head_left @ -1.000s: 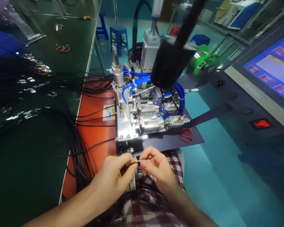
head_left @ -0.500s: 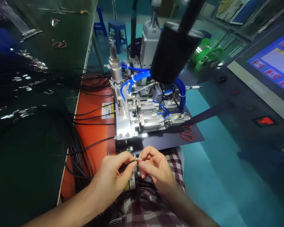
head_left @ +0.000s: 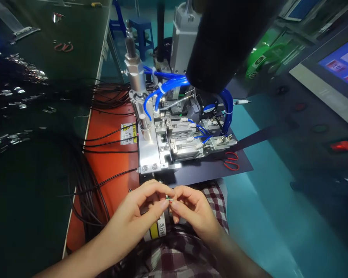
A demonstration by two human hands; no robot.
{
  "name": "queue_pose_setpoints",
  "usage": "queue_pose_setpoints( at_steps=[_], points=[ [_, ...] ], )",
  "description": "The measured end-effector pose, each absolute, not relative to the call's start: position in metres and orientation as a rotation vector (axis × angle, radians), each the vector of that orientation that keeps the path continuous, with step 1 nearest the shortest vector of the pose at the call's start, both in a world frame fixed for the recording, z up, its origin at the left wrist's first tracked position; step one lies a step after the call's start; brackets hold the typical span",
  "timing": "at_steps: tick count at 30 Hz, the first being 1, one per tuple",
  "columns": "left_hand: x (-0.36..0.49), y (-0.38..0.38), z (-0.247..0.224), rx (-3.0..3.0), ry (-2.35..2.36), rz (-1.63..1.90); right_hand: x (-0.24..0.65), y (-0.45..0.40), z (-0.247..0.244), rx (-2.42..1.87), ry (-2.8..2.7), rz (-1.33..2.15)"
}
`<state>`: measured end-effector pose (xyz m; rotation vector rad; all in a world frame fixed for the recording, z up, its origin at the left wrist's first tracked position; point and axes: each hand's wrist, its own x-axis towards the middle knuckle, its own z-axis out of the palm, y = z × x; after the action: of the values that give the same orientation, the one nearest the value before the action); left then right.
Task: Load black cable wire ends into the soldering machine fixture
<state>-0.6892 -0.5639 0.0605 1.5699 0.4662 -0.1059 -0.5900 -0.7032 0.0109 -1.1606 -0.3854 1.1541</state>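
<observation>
Close in front of my body, both hands meet over the near edge of the machine. The thin coloured wires (head_left: pixel 169 199), greenish-white with a touch of red, show between my fingertips. My left hand (head_left: pixel 142 210) pinches them from the left with thumb and forefinger. From the right, the thumb and forefinger of my right hand (head_left: pixel 193 206) close on the other end of the wires. Any cable sheath behind them is hidden by my left fingers. Just beyond my hands stands the metal machine (head_left: pixel 153 154) with its cylinders and blue air tubes (head_left: pixel 172 83).
Black cables (head_left: pixel 89 189) hang over the orange base plate (head_left: pixel 110 162) at left. Red-handled scissors (head_left: pixel 231 161) lie on the dark plate at right. A black lamp-like cylinder (head_left: pixel 220 50) overhangs the machine. A control panel (head_left: pixel 313 88) stands to the right.
My left forefinger has reached over toward my right fingertips, and the black cable seen in the left hand is now hidden. The view has shifted slightly.
</observation>
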Motion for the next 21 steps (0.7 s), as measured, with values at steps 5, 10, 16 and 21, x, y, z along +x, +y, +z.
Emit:
queue_pose_setpoints(
  at_steps=[5,10,16,21],
  points=[
    [-0.684,-0.56,0.064,1.266,0.559,-0.231,-0.588,-0.704,0.012,-1.204,-0.458,1.162],
    [-0.684,-0.562,0.061,1.117,0.639,-0.266,-0.588,-0.703,0.015,-1.213,-0.493,1.157],
    [-0.688,-0.571,0.054,1.105,0.684,-0.131,-0.604,-0.701,0.018,-1.304,-0.441,1.03],
    [-0.69,-0.574,0.053,1.1,0.701,-0.1,-0.613,-0.7,0.014,-1.287,-0.383,1.008]
  ],
)
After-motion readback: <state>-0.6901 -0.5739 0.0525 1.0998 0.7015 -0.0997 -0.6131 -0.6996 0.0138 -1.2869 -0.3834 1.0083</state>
